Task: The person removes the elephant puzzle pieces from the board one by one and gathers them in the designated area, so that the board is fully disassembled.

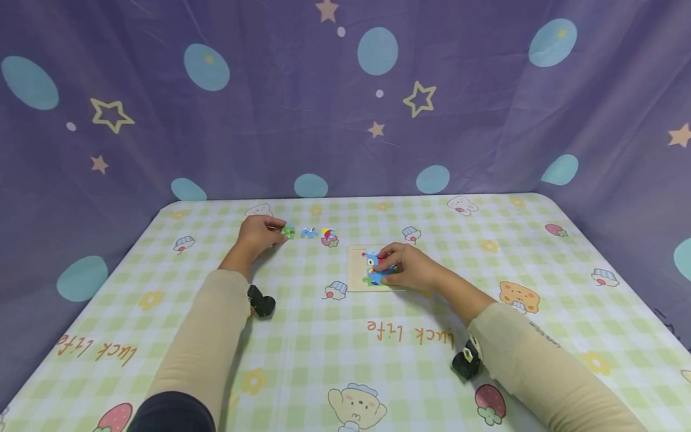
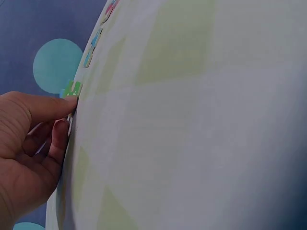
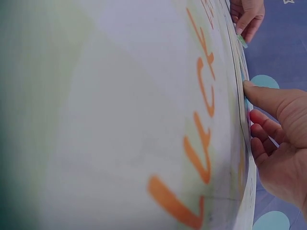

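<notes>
Purple starred cloth (image 1: pixel 302 102) backs the checked tabletop (image 1: pixel 302 336). Your left hand (image 1: pixel 258 234) pinches a green piece (image 1: pixel 290 232) near two loose pieces (image 1: pixel 309 233), presumably spaced for separate grasping; your right hand (image 1: pixel 414 267) touches the blue picture (image 1: pixel 376 278) on the wooden board (image 1: pixel 356 270), apparently steadying it, its grip unclear.

Green puzzle piece (image 1: pixel 290 231), blue piece (image 1: pixel 309 233) and red-yellow piece (image 1: pixel 328 233) in a row, flat pale board (image 1: pixel 356 271), bright pieces (image 1: pixel 371 263) on it

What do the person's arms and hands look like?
The left hand and right hand are bare. The left sleeve is beige, with a dark band higher up; the right sleeve, also beige, bears small lettering. Each has a black device near its end.
</notes>
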`<state>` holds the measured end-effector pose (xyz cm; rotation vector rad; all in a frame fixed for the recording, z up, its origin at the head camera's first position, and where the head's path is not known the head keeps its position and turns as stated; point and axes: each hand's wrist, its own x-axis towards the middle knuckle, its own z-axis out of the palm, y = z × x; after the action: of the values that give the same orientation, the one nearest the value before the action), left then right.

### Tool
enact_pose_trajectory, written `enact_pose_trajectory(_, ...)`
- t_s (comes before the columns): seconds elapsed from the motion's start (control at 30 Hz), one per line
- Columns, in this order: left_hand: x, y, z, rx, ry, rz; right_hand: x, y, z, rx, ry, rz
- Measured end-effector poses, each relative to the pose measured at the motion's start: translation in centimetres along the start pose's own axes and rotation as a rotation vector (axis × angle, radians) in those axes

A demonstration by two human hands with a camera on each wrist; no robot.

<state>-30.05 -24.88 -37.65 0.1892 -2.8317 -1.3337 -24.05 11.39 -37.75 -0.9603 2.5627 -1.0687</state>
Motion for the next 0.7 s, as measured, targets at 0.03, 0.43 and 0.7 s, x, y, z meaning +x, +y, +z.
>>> enact_pose_trajectory(0.03, 0.0, 0.0, 0.0, 0.010, 0.004, 0.002, 0.0, 0.1, 0.0, 0.001, 0.000, -0.002)
enact_pose_trajectory(0.43, -0.3, -0.4, 0.0, -0.035, 0.002, 0.019, -0.1, 0.2, 0.0, 0.001, 0.006, -0.004)
enact_pose_trajectory(0.7, -1.4, -0.2, -0.2, -0.167, -0.010, 0.034, -0.1, 0.2, 0.0, -0.006, -0.004, -0.010)
